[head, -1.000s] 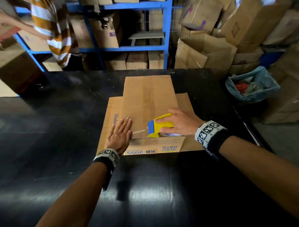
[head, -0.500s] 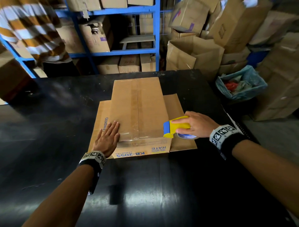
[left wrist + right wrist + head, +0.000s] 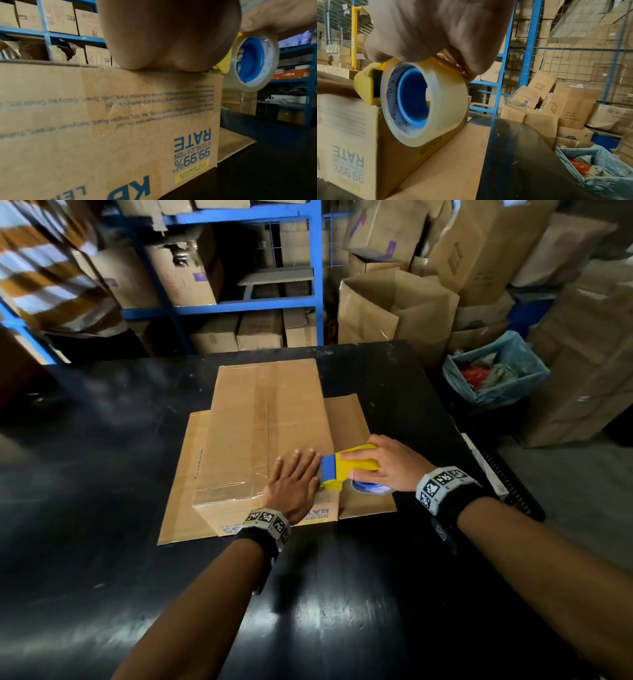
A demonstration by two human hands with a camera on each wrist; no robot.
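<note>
A brown cardboard box [image 3: 267,419] stands on a flat cardboard sheet [image 3: 346,412] on the black table [image 3: 102,474]. A strip of clear tape [image 3: 226,491] crosses the box top near its front edge. My left hand [image 3: 294,484] lies flat, fingers straight, on the box top at its near right corner. My right hand [image 3: 383,467] grips a yellow and blue tape dispenser [image 3: 352,463] at the box's right edge, right beside the left hand. In the wrist views the clear tape roll [image 3: 423,100] with its blue core [image 3: 250,60] hangs beside the box's right wall, above the cardboard sheet.
Blue shelving [image 3: 239,302] with cartons stands behind the table. Stacked cardboard boxes [image 3: 394,302] fill the right side, with a blue-lined bin [image 3: 496,371] of waste next to the table. A person in a striped shirt [image 3: 44,278] stands at the far left.
My left hand slid right across the box top, from its left side to the right corner beside the dispenser. My right hand drew the dispenser right to the box's edge, laying tape across.
</note>
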